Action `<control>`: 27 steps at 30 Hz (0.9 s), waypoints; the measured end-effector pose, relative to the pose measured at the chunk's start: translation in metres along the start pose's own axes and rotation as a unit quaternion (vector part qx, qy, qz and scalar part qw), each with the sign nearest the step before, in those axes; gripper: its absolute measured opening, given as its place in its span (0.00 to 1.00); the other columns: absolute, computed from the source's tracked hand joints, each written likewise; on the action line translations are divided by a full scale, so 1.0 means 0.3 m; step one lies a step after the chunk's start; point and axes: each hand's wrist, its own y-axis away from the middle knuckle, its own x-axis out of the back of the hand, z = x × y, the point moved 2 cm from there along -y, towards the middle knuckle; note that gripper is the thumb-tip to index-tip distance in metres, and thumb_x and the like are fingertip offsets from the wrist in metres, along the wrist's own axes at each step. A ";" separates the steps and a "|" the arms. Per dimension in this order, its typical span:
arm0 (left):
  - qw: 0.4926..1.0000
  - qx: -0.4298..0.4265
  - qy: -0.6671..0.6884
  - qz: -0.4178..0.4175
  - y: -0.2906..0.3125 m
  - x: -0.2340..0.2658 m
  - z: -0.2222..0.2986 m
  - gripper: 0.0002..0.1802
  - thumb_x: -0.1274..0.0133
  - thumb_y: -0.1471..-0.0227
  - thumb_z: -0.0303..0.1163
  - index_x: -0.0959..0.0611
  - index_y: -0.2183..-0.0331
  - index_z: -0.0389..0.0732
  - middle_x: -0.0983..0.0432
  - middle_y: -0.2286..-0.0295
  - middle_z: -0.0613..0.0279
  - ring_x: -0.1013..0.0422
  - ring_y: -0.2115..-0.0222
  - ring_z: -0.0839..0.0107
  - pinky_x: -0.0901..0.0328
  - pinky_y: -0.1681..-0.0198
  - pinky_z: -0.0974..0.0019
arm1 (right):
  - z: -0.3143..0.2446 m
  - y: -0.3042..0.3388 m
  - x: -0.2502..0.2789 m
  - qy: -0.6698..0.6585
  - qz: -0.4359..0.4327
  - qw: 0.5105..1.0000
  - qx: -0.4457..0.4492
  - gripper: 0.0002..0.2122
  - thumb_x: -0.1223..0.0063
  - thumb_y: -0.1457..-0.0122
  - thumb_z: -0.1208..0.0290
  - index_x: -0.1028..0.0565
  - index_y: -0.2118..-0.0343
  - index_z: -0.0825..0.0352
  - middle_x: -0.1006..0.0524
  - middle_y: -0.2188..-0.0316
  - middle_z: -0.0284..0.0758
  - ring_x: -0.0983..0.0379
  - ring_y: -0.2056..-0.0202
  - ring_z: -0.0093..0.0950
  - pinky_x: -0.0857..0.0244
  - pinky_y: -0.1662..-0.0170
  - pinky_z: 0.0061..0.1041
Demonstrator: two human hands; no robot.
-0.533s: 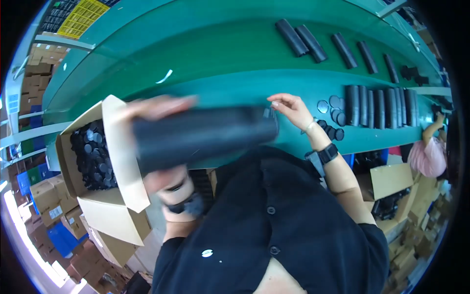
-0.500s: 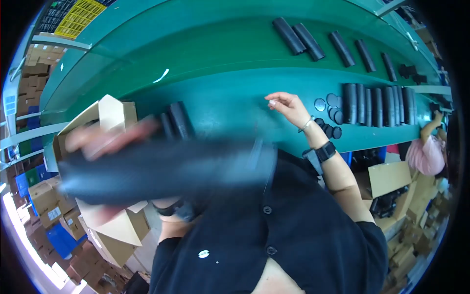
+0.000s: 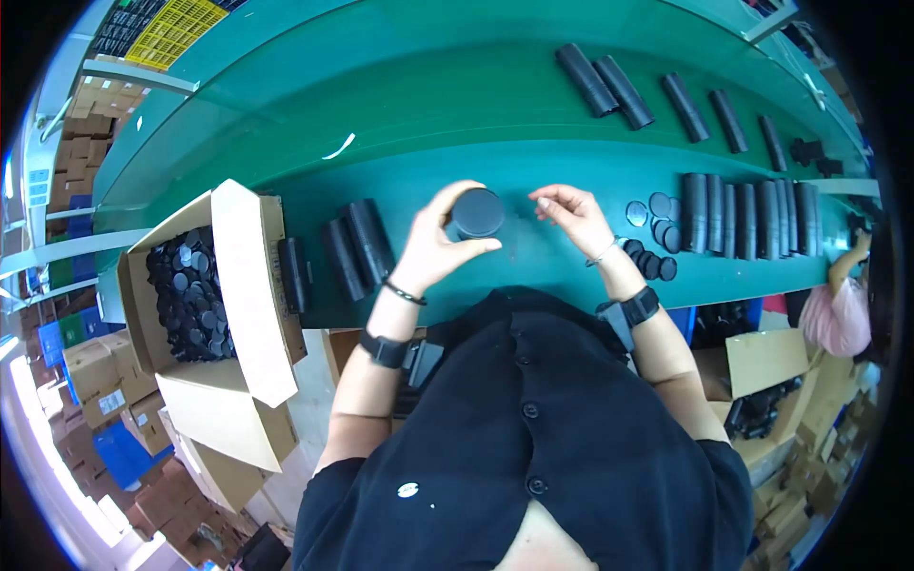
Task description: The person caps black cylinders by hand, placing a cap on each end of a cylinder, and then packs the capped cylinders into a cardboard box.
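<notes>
My left hand (image 3: 440, 238) is wrapped round a black tube (image 3: 478, 213), seen end-on with its round dark end facing up. The length of the tube is hidden beneath that end. Just to the right, apart from the tube, my right hand (image 3: 575, 217) has its thumb and forefinger brought together; whether anything small sits between them I cannot make out. Round black caps (image 3: 659, 228) lie on the green bench beyond my right wrist. Left of my left hand, black tubes (image 3: 358, 249) lie on the bench.
An open cardboard box (image 3: 255, 295) full of black discs (image 3: 190, 295) stands at the left. A row of black tubes (image 3: 747, 219) lies at the right, with several tubes (image 3: 609, 90) farther back. A co-worker's pink sleeve (image 3: 836, 319) shows at the far right.
The black tube has swung from lying across the view at the left to end-on near my right hand, carried by my left hand. The right hand has barely moved.
</notes>
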 end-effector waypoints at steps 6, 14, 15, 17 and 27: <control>0.988 0.073 0.113 -0.070 0.032 -0.104 -0.209 0.38 0.31 0.64 0.27 0.29 0.50 0.39 0.31 0.54 0.61 0.35 0.50 0.70 0.40 0.46 0.65 | -0.062 -0.022 -0.101 -0.087 -0.077 0.993 -0.029 0.12 0.47 0.41 0.70 0.26 0.54 0.65 0.27 0.73 0.25 0.32 0.72 0.14 0.38 0.69 0.14; 0.966 0.094 0.222 -0.097 0.045 -0.125 -0.254 0.31 0.40 0.53 0.27 0.35 0.48 0.44 0.36 0.55 0.65 0.39 0.51 0.73 0.43 0.46 0.67 | 0.009 -0.052 -0.141 -0.130 -0.099 0.986 -0.042 0.17 0.41 0.47 0.73 0.30 0.54 0.65 0.32 0.78 0.21 0.36 0.77 0.11 0.42 0.75 0.12; 0.966 0.094 0.223 -0.095 0.047 -0.131 -0.249 0.31 0.40 0.53 0.27 0.35 0.48 0.44 0.36 0.55 0.65 0.39 0.51 0.73 0.43 0.46 0.67 | 0.008 -0.054 -0.144 -0.129 -0.102 0.985 -0.044 0.17 0.41 0.47 0.73 0.30 0.54 0.65 0.32 0.78 0.21 0.36 0.77 0.11 0.42 0.75 0.12; 0.952 0.115 0.278 -0.054 0.059 -0.150 -0.240 0.28 0.42 0.51 0.29 0.34 0.50 0.44 0.36 0.57 0.66 0.38 0.54 0.75 0.40 0.50 0.69 | -0.001 -0.048 -0.151 -0.139 -0.098 0.984 -0.043 0.17 0.41 0.46 0.73 0.31 0.54 0.64 0.32 0.78 0.22 0.36 0.77 0.12 0.42 0.76 0.12; 0.846 0.126 0.511 0.080 0.022 -0.084 -0.267 0.23 0.47 0.49 0.30 0.31 0.51 0.39 0.30 0.57 0.57 0.34 0.54 0.67 0.39 0.48 0.63 | 0.100 -0.033 -0.159 0.058 -0.160 0.983 0.064 0.32 0.36 0.51 0.68 0.39 0.44 0.66 0.29 0.56 0.36 0.32 0.55 0.26 0.37 0.51 0.26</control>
